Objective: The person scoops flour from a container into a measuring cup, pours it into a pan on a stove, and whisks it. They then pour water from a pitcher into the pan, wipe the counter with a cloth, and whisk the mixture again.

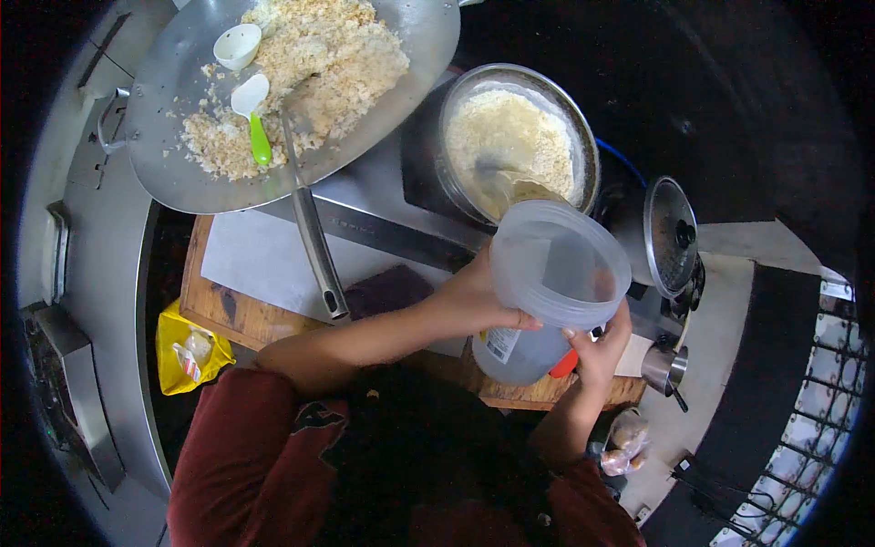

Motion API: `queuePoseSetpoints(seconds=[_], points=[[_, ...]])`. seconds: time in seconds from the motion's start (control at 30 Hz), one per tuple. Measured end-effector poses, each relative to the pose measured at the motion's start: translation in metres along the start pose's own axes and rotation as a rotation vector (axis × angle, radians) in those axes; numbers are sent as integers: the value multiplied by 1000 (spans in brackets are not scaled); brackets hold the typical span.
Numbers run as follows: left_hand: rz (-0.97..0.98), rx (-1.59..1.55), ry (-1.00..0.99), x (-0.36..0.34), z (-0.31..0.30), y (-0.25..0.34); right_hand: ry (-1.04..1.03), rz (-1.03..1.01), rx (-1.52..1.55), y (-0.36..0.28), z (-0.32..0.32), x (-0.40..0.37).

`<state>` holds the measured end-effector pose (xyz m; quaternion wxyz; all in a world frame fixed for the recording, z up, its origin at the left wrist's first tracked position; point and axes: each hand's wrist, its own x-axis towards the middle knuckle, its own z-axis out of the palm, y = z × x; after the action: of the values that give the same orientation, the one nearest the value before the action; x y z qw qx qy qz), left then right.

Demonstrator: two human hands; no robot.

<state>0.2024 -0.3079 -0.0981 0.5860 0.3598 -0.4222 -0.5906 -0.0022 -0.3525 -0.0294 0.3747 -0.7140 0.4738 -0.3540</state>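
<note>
Plastic jug (558,269) tilted over steel bowl (591,146) of crumbly meal, yellowish liquid streaming in; L hand (476,301) clamped on its side, R hand (600,351) gripping underside.

Kitchen seen from above. A wide metal wok (173,64) heaped with cooked rice (328,55) overhangs the steel counter's (100,273) far edge. Beside it are a steel bowl (583,137) of grainy mixture on a dark stove (421,173), a lidded pot (670,232) and a wooden board (237,314).
</note>
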Motion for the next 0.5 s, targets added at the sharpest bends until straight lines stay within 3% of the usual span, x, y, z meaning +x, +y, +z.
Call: queuePoseSetpoints(seconds=[0.27, 0.4, 0.47, 0.5], points=[[-100, -14, -94, -1, 0, 11, -32, 54, -112, -12, -9, 0], [-27, 55, -30, -4, 7, 21, -28, 90, -122, -19, -13, 0], [-331, -206, -42, -6, 9, 32, -35, 75, -156, -21, -15, 2], [-330, -208, -40, -6, 10, 33, -38, 75, -158, -21, -15, 2]])
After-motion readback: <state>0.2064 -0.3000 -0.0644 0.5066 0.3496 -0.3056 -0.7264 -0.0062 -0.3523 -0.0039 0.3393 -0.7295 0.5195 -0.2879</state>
